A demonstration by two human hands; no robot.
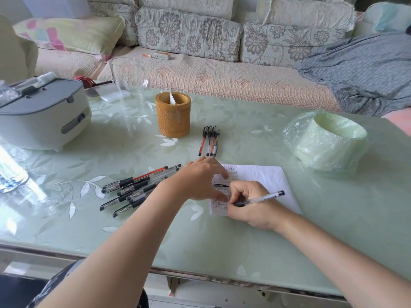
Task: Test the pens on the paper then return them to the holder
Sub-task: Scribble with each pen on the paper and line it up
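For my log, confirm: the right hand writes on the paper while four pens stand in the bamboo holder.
Wrong: the head view shows the four pens lying on the table beside the bamboo holder, not in it. The right hand does write on the paper.

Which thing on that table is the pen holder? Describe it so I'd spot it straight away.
Start at the pale green table in front of the flowered sofa. Near its far edge, between the grey-lidded white appliance on the left and the neat row of four pens, stands the holder. It is the only brown, round, upright cup, with something white poking up inside.
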